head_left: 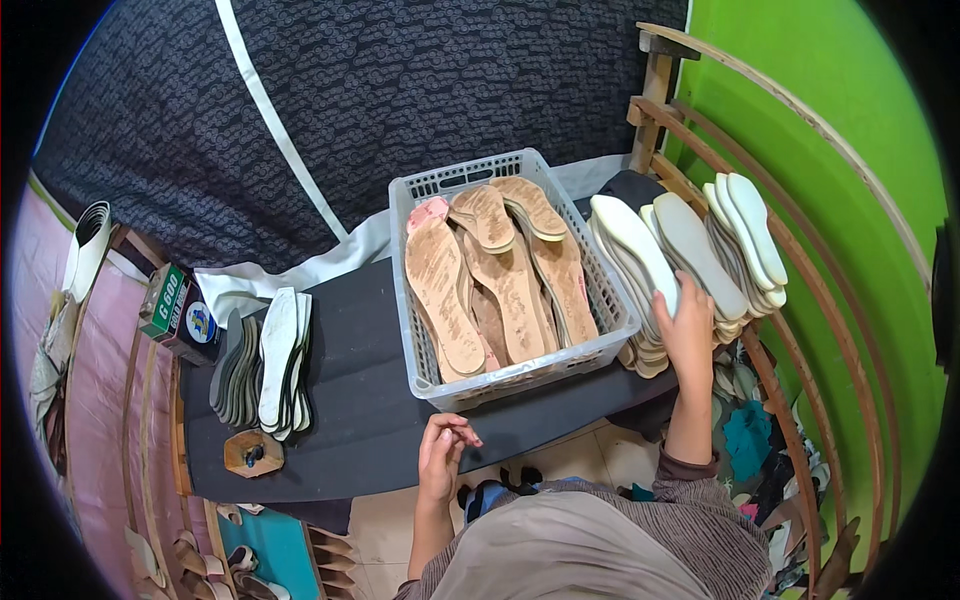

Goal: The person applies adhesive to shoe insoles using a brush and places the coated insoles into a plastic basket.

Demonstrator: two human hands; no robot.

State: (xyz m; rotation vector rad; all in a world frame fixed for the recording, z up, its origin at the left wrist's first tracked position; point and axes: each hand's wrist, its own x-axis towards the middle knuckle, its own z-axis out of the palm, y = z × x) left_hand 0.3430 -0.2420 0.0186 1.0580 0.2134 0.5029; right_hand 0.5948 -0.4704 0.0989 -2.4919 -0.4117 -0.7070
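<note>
The right grip (690, 325) is partly closed at the near end of the white sole (632, 232) just ahead; I can't tell if it pinches. The left grip (441, 452), half curled, looks empty. Picking seems the step; lifting one needs a soft squeeze.

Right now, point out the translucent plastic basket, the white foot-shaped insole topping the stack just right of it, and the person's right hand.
Translucent plastic basket (522, 376): head view, front wall.
White foot-shaped insole (632, 238): head view, upper face.
Right hand (688, 320): head view, back of hand.
</note>
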